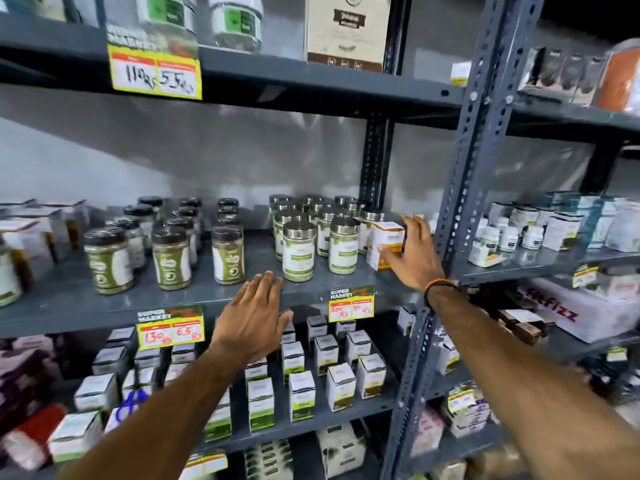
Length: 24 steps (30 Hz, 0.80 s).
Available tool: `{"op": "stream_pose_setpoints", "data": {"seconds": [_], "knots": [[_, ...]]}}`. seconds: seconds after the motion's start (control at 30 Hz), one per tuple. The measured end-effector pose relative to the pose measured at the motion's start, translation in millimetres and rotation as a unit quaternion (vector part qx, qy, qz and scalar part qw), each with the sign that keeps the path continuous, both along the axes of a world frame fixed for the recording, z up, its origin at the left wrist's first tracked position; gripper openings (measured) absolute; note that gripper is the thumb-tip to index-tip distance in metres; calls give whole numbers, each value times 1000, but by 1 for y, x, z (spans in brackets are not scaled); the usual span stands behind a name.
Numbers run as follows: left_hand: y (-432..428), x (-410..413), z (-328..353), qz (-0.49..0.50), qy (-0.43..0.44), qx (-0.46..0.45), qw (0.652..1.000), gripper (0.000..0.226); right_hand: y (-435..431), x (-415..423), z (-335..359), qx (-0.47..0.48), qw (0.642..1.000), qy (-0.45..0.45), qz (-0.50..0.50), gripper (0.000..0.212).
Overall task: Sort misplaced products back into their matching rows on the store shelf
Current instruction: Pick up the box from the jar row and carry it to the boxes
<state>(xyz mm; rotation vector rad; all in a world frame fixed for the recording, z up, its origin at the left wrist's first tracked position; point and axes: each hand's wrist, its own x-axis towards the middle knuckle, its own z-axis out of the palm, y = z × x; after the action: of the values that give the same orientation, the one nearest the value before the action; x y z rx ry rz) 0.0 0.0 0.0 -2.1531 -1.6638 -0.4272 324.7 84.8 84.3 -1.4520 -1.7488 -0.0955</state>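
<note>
A white and orange box (pixel 385 241) stands at the right end of the middle shelf (pixel 194 299), beside silver-lidded jars (pixel 298 251) with green labels. My right hand (pixel 414 252) wraps around this box, thumb on its front and fingers over its right side. My left hand (pixel 254 317) hovers flat with fingers spread, in front of the shelf edge, holding nothing. Left of the silver-lidded jars stand rows of black-lidded jars (pixel 171 258) of green powder.
White and green boxes (pixel 301 393) fill the shelf below. Yellow price tags (pixel 170 329) hang on the shelf edges. A perforated steel upright (pixel 464 188) stands just right of my right hand. More white tubs (pixel 509 237) sit on the neighbouring rack.
</note>
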Motion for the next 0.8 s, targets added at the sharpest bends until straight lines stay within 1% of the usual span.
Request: {"op": "stream_pose_setpoints", "data": {"seconds": [0.07,0.13,0.2,0.3,0.47,0.57,0.67,0.8], "knots": [[9,0,-5,17,13,-9,1000,77,11,-2,-2,-13,1000,7,-3,83],[17,-1,-9,19,21,10,1000,75,21,-2,-7,-46,999,9,-5,82],[25,-2,-10,24,19,10,999,72,31,-2,-13,-60,998,27,4,82],[29,-3,-9,28,20,16,999,67,39,-1,-20,-59,996,66,17,79],[29,-3,-12,30,20,20,999,63,43,3,-24,-43,996,81,12,75],[28,-3,-10,29,12,15,999,65,34,3,-23,-23,996,91,11,72],[25,-3,-6,29,9,-3,1000,67,13,-1,-21,-9,994,104,29,74],[2,-1,6,6,-10,-29,1000,62,-30,-12,-18,12,994,94,45,76]]}}
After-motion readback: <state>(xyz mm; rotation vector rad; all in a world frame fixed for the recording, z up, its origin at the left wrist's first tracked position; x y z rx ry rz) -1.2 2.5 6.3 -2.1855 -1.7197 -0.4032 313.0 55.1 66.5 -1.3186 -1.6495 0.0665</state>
